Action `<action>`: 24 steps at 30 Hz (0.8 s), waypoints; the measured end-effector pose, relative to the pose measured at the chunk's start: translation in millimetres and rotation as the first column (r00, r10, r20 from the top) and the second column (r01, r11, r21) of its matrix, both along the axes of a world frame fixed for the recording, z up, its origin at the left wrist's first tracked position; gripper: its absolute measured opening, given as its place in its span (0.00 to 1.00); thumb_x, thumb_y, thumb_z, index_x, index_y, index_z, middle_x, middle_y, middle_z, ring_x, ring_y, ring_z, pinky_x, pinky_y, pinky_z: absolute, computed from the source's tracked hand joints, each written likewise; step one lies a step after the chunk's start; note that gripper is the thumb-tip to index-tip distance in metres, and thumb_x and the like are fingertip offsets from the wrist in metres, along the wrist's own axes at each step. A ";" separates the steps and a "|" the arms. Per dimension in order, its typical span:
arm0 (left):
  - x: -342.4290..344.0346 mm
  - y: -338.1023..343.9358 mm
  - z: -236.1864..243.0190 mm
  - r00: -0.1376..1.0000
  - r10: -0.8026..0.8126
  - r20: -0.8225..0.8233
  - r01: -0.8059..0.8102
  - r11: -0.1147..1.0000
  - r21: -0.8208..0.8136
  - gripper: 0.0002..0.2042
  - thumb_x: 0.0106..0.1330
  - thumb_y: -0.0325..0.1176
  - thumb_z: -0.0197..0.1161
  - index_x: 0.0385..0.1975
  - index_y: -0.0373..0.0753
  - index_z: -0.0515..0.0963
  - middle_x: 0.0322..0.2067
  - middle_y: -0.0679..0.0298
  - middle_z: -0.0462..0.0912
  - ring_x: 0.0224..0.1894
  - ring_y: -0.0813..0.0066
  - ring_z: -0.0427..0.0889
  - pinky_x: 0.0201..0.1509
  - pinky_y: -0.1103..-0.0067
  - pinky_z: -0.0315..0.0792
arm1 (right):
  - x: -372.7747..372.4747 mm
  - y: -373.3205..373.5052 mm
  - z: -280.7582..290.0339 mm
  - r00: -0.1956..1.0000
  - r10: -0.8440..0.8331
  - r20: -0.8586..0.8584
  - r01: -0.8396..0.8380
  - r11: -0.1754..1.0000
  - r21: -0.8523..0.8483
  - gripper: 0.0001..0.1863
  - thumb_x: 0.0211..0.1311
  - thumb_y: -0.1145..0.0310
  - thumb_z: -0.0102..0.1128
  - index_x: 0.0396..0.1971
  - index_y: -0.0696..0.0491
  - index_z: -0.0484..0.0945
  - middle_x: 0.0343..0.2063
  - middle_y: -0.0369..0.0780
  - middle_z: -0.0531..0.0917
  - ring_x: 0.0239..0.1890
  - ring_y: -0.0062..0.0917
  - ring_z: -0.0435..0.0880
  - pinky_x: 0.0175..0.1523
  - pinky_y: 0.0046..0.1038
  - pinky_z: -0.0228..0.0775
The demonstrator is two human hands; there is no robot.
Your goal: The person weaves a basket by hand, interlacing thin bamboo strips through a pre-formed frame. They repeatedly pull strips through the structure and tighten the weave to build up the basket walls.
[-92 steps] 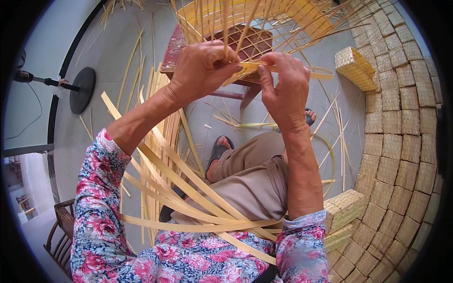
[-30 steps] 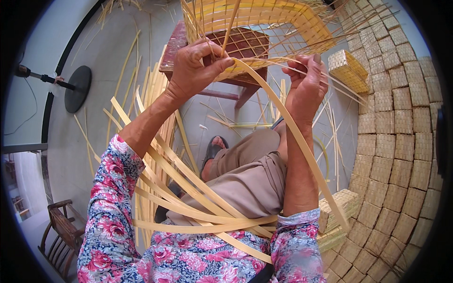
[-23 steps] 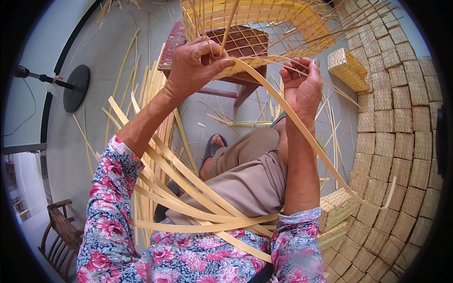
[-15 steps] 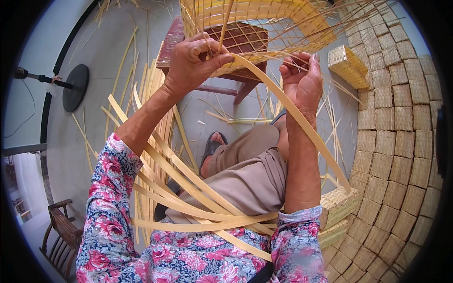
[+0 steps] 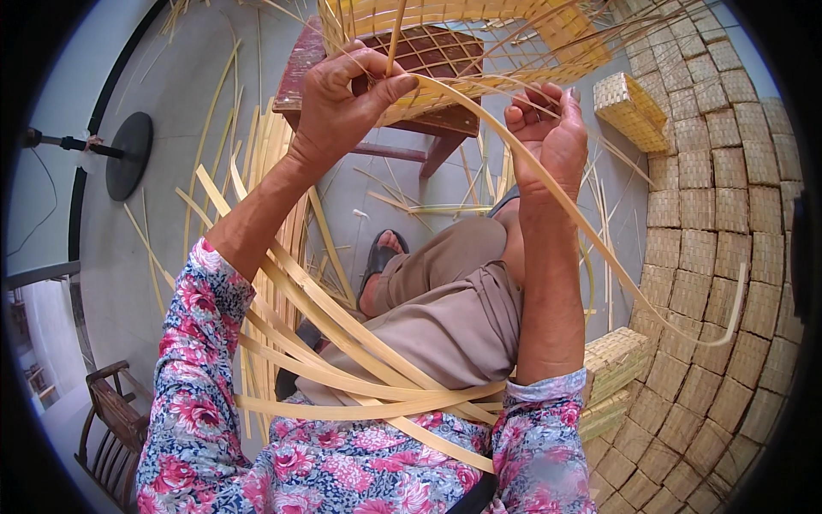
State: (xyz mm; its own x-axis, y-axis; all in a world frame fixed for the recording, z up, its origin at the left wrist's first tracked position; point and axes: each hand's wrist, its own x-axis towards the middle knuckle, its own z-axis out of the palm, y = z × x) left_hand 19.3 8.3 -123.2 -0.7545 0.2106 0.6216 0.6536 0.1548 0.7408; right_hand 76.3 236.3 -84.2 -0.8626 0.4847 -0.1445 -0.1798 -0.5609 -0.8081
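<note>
We are holding our two hands apart at the near side of the woven basket (image 5: 569, 34), which is sitting beyond and between them on a red-brown counter (image 5: 300, 64). Our left hand (image 5: 351, 92) is pinching one wide pale strip (image 5: 497, 127) between thumb and forefinger, close against the basket's edge; an upright stake (image 5: 396, 38) is rising just above the grip. From this pinch the strip is arching rightward, passing in front of the right wrist and curling up at its free end, well beyond that hand. Our right hand (image 5: 552, 141), palm turned up, is closing its fingers around a few thin splints (image 5: 623, 158), whose tails are trailing off to its right. Other strips (image 5: 368, 392) are lying across the lap, below both hands.

We are judging the risks as follows. The long free end, being springy and unsupported, could whip or snag on the right forearm; a loosening left thumb could let the strip slip out of line; pulling the slender splints sharply sideways could crack them or tangle them with neighbours.
</note>
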 end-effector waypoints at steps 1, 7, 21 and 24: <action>-1.2 0.6 -1.9 1.000 0.006 -0.006 -0.006 0.999 0.033 0.09 0.61 0.32 0.76 0.28 0.36 0.82 0.25 0.69 0.79 0.27 0.85 0.76 0.29 0.85 0.70 | -0.2 0.2 -0.5 1.000 0.004 0.015 -0.004 1.000 0.014 0.18 0.80 0.58 0.42 0.40 0.58 0.73 0.34 0.45 0.80 0.32 0.30 0.82 0.34 0.29 0.81; -4.1 1.1 -6.5 1.000 -0.004 0.031 0.002 0.998 0.063 0.09 0.62 0.32 0.75 0.29 0.36 0.82 0.28 0.72 0.78 0.27 0.90 0.74 0.26 0.88 0.65 | -0.7 -1.1 2.2 0.999 -0.015 0.043 0.014 1.000 0.005 0.18 0.80 0.57 0.42 0.40 0.57 0.74 0.34 0.44 0.80 0.33 0.29 0.81 0.38 0.32 0.81; -2.7 4.0 -1.2 0.998 0.066 0.015 -0.066 0.998 0.019 0.07 0.66 0.33 0.72 0.30 0.37 0.83 0.26 0.71 0.79 0.28 0.87 0.78 0.30 0.87 0.71 | -3.3 3.4 -4.5 0.998 0.051 -0.037 -0.052 0.998 -0.031 0.17 0.79 0.58 0.44 0.41 0.57 0.74 0.35 0.44 0.81 0.32 0.31 0.82 0.35 0.33 0.80; -2.7 3.8 0.3 0.997 0.082 -0.005 -0.082 0.997 -0.010 0.07 0.67 0.34 0.71 0.31 0.37 0.84 0.26 0.71 0.78 0.29 0.88 0.78 0.31 0.88 0.72 | -4.1 3.9 -2.5 0.998 0.059 -0.023 -0.059 0.998 -0.007 0.18 0.79 0.57 0.44 0.41 0.57 0.74 0.35 0.45 0.81 0.31 0.31 0.82 0.35 0.32 0.80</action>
State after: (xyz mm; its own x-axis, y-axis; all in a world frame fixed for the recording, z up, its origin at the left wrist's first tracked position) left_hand 16.6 12.2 -122.8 -0.7664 0.1545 0.6235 0.6420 0.2153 0.7358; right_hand 72.2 240.1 -86.7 -0.8928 0.4320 -0.1275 -0.1649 -0.5770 -0.7999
